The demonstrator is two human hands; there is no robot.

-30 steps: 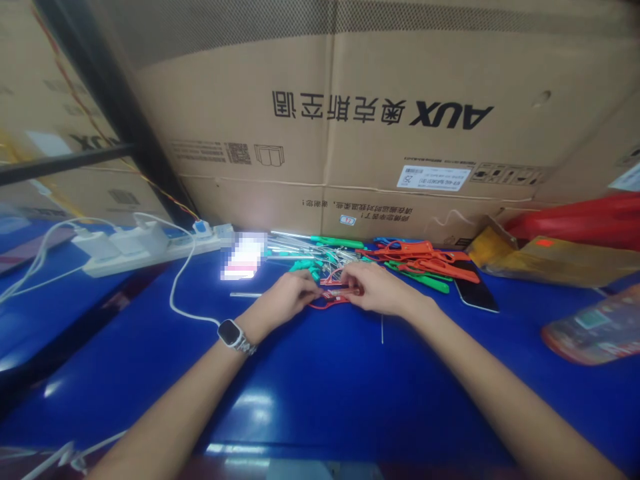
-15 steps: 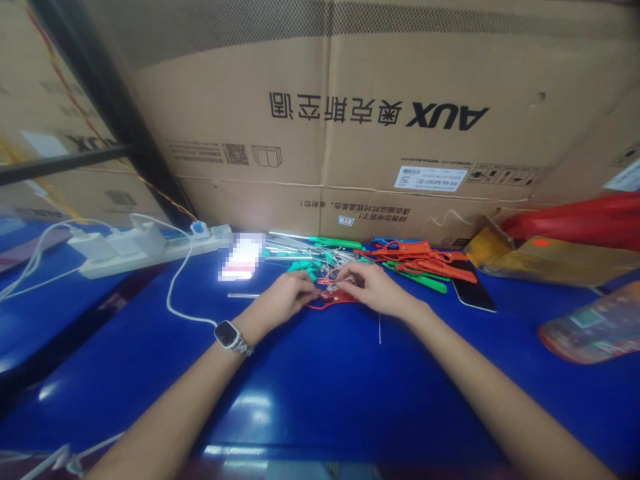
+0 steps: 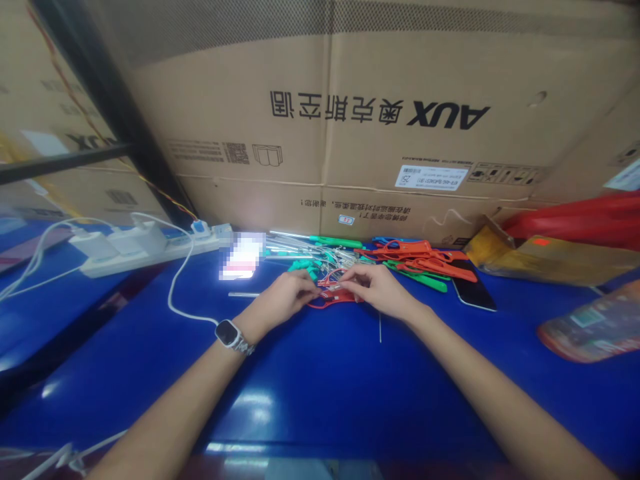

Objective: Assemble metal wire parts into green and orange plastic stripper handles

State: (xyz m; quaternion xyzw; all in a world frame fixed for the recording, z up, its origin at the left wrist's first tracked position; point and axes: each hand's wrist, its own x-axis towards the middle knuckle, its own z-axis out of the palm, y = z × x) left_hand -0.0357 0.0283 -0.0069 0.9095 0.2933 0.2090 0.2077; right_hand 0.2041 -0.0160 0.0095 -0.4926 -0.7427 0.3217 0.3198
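Note:
A red plastic casing point(image 3: 330, 299) with small parts and thin wires in it lies on the blue table between my hands. My left hand point(image 3: 286, 297) has its fingers pinched together at the casing's left edge, and a watch sits on that wrist. Over the casing's right side, my right hand point(image 3: 377, 287) is closed in a pinch around a small pale part too tiny to name. Teal pieces point(image 3: 304, 267) lie just beyond my left fingers. A heap of metal tubes and wires point(image 3: 327, 255) is behind both hands.
Orange handle-shaped casings point(image 3: 415, 253) and a green one point(image 3: 425, 280) lie right of the heap, by a dark phone point(image 3: 473, 297). A power strip point(image 3: 150, 257) with plugged chargers stands left. A large carton point(image 3: 240, 87) walls the back; a bottle point(image 3: 590, 327) lies right.
My right fingers have shifted slightly over the red casing, showing a little more of the small pale part. My left hand is nearly still.

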